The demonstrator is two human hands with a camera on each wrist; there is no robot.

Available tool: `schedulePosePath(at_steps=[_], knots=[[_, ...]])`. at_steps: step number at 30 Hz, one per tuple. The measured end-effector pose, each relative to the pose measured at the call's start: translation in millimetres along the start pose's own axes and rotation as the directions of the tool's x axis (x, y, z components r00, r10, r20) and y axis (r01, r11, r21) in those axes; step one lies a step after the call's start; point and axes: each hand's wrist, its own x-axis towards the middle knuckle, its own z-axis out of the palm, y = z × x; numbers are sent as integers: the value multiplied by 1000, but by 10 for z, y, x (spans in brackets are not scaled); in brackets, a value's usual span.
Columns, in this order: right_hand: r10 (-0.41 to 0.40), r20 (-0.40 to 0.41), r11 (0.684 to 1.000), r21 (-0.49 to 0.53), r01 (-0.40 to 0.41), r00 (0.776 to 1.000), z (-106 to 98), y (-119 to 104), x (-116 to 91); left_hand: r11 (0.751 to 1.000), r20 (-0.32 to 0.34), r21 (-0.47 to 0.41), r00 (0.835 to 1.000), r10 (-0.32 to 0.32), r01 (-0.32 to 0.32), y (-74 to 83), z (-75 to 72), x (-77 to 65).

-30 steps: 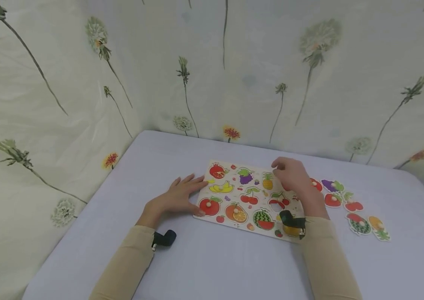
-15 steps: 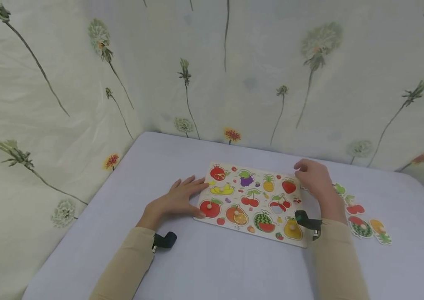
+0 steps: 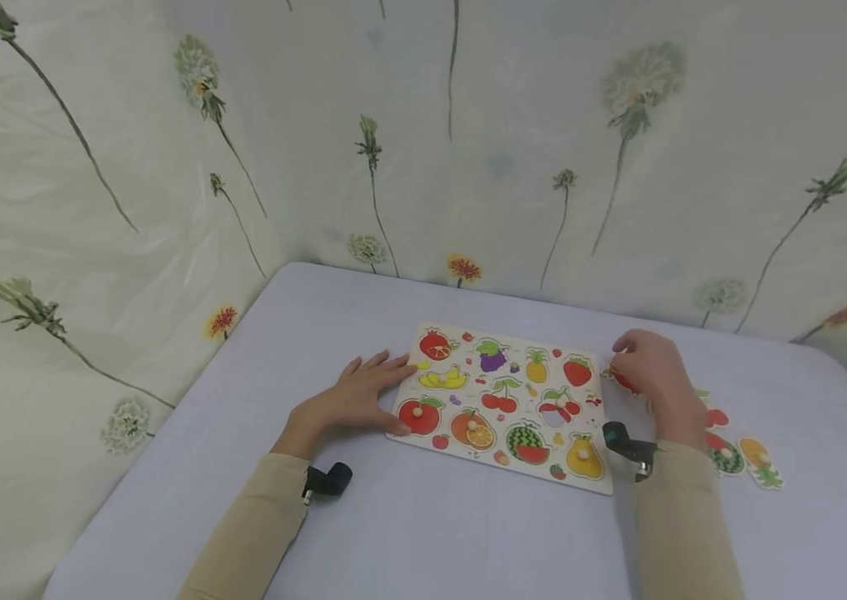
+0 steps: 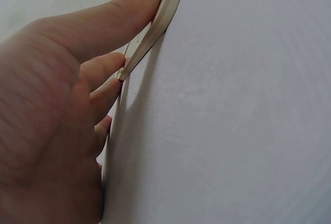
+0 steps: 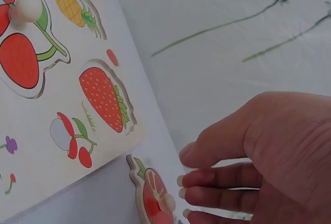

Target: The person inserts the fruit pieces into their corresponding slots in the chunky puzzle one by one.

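Note:
A fruit puzzle board (image 3: 517, 348) lies on the table. My left hand (image 3: 356, 398) rests at its left edge, fingers spread and thumb at the near corner; in the left wrist view, the fingertips touch the board's rim (image 4: 147, 40). Over the loose pieces right of the board, my right hand (image 3: 652, 371) holds nothing. In the right wrist view, its thumb and fingertips are close to the knob of a loose pomegranate piece (image 5: 150, 195). Knobbed apple (image 3: 419, 415), orange (image 3: 472, 429) and pear (image 3: 584, 457) pieces sit in the board. The strawberry spot (image 5: 103, 100) shows no knob.
Loose watermelon (image 3: 726, 458) and pineapple (image 3: 761, 463) pieces lie to the right, beside a cherry piece (image 3: 718, 417) partly behind my right hand. Other loose pieces are hidden under that hand. A flowered curtain (image 3: 498, 167) stands along the table's back and left.
My right hand has moved right, off the board's right side to over the loose pieces, uncovering the board's strawberry and pear. My left hand has stayed at the left edge.

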Motion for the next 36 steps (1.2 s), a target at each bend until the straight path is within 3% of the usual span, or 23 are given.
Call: schedulePosePath(at_steps=[8, 17, 36], knots=[[115, 75, 993, 19, -117, 991, -6, 54, -54, 1000, 5, 3, 1000, -7, 7, 4, 3, -5], [95, 79, 995, 34, -98, 992, 68, 134, -36, 1000, 7, -1, 1000, -9, 9, 31, -10, -24], [93, 52, 994, 43, -96, 994, 30, 137, -52, 1000, -12, -3, 1000, -8, 8, 14, -4, 3]])
